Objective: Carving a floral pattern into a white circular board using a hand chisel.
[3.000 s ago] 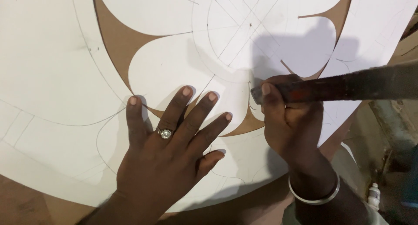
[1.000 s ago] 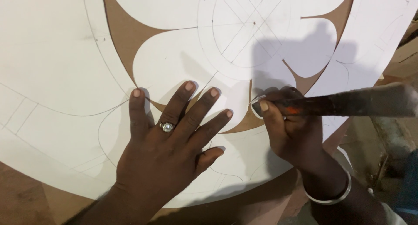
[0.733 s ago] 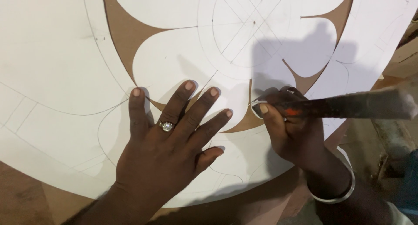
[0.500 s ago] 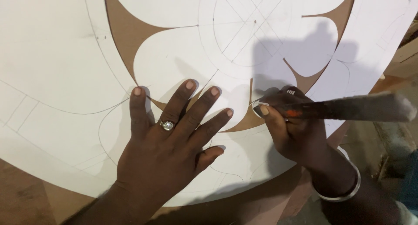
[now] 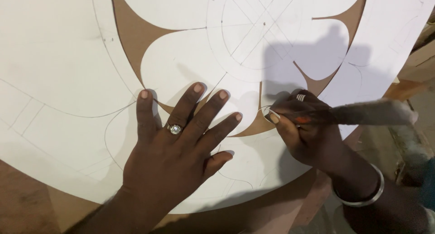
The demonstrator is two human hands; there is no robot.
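Pressing flat, the left hand (image 5: 174, 159) lies palm down on the white sheet (image 5: 63, 80), all five fingers spread wide and straight, gripping nothing. The wrist enters from the lower edge of the view, fingers pointing up and slightly right. A ring (image 5: 175, 129) with a pale stone sits on one of the middle fingers. The fingertips reach just to the lower edge of a brown cut-out strip (image 5: 131, 35) where the board beneath shows through; the index fingertip ends nearest the other hand.

The right hand (image 5: 308, 134) comes in from the lower right, wrist bent, a metal bangle (image 5: 362, 195) around the wrist. Its fingers are curled tight around a cutting tool (image 5: 317, 116), thumb pressed along the top near the working end. The handle (image 5: 371, 112) runs out to the right past the knuckles and is blurred. The tool's tip meets the sheet just left of the thumbnail, at the pointed corner of the brown cut-out between the two hands. The blade itself is too small to make out.

The sheet carries pencilled arcs and straight construction lines (image 5: 253, 30) above both hands' fingertips, with petal-shaped white lobes bordered by brown gaps. The hands' shadow falls on the sheet above the right knuckles.
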